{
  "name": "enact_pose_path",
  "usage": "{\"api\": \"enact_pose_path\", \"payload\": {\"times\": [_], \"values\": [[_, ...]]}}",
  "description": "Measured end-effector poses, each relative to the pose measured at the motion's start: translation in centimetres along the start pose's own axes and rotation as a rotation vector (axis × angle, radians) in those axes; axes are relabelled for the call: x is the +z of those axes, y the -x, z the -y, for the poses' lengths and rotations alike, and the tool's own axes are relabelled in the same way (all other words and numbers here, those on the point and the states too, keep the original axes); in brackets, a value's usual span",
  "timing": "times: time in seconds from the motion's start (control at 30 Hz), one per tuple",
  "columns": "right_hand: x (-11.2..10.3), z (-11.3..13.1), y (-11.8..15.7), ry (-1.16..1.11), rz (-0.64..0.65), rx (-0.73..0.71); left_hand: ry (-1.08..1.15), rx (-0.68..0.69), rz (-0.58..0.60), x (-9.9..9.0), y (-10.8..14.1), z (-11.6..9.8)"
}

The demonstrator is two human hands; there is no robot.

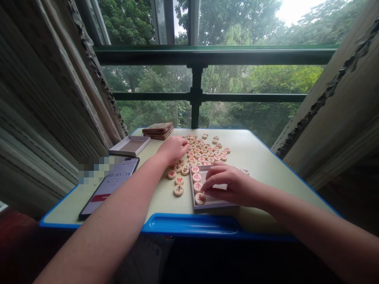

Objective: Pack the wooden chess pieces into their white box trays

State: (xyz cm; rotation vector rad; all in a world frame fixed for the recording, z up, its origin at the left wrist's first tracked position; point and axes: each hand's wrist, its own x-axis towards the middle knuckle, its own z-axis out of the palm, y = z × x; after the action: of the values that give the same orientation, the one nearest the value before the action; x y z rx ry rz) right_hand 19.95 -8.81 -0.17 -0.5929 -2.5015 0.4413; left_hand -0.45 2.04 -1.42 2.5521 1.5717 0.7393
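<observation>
Several round wooden pieces with red or black characters lie in a loose cluster on the pale table. My left hand is at the cluster's left edge, fingers bent; whether it grips a piece is hidden. In front of the cluster sits a shallow white box with a column of red-marked pieces along its left side. Over this box is my right hand, fingers curved and apart, its fingertips close to the lowest red piece. A black-marked piece lies left of the box.
A phone showing a timer lies at the left. Behind it are an open box lid and stacked brown boxes. A blue tray edge runs along the front. Curtains flank the window with green bars.
</observation>
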Motion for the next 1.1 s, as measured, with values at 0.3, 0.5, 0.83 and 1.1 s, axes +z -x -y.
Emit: {"api": "enact_pose_path", "payload": {"times": [0.3,0.5,0.83,1.1], "values": [[-0.9,-4.8,0.5,0.288,-0.217,0.486,0.159,-0.231,0.010,0.8,-0.6,1.8],[-0.5,-4.4,0.2,0.304,-0.054,0.478,0.026,-0.146,-0.069,1.3,-0.5,2.2],[0.2,-4.3,0.1,0.262,-0.078,0.419,0.036,-0.220,0.067,1.5,-0.4,2.6],[-0.6,-3.3,-0.9,0.312,0.024,0.498,0.324,-0.347,0.000,2.0,-1.1,3.9]]}}
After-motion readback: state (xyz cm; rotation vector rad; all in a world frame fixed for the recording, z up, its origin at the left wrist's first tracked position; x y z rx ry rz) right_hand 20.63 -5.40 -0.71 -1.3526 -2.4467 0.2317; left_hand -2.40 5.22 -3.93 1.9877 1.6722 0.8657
